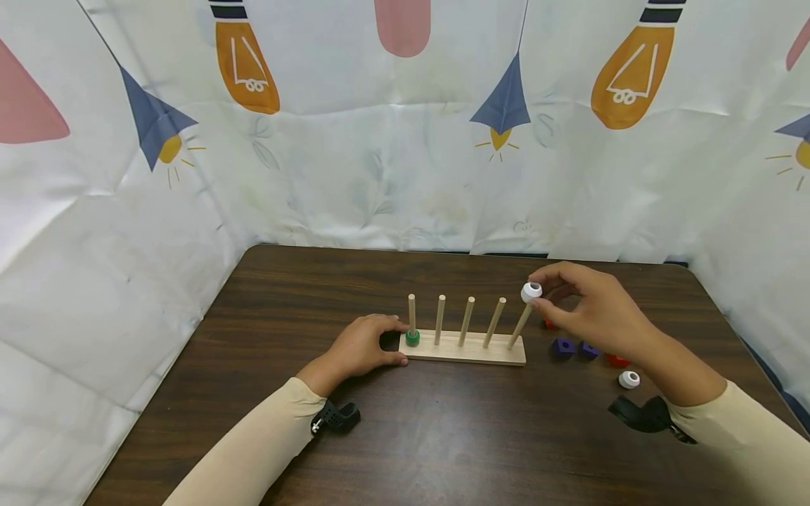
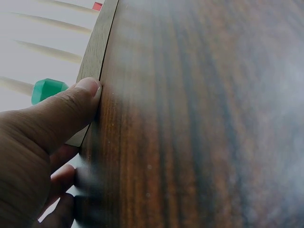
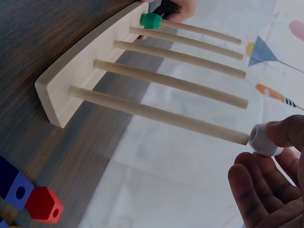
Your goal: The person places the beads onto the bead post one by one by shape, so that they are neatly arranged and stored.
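Only the green bead is threaded; right fingers pinch white bead, left fingers the rack; perhaps five loose beads toward bench's right edge.

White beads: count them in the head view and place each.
2. One white bead is in the right hand, at the top of the rightmost peg; another white bead lies on the table near a red block. The right hand may hide others.
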The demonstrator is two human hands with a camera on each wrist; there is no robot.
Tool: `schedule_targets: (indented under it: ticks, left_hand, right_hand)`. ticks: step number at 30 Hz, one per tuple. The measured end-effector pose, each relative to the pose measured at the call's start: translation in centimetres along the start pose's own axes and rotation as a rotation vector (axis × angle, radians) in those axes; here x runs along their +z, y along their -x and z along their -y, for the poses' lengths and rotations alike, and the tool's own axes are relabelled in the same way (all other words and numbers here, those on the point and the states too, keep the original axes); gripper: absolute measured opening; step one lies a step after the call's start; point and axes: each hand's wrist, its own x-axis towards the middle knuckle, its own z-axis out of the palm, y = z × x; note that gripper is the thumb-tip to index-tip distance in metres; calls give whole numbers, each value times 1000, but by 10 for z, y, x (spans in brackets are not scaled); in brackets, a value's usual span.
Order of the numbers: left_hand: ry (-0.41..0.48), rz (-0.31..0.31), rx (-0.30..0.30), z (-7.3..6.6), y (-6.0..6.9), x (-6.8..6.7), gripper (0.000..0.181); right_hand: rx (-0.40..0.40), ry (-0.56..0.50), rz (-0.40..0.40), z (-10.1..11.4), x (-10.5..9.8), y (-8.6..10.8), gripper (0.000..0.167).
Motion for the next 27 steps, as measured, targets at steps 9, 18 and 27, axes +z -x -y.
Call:
schedule_targets:
  ticks: [9,18,27]
  left_hand:
    - [13,3,-8,-1,1,0,55]
    - [15,9,-15,-1,1,0,54]
    - [10,6,-23,-1,1,0,54]
  right_hand:
    - [-15,-32,-1,4,6,-5,37]
    - [2,-16,7,9,11,-10,34]
    - [7,-46,13,13,15,-16,32]
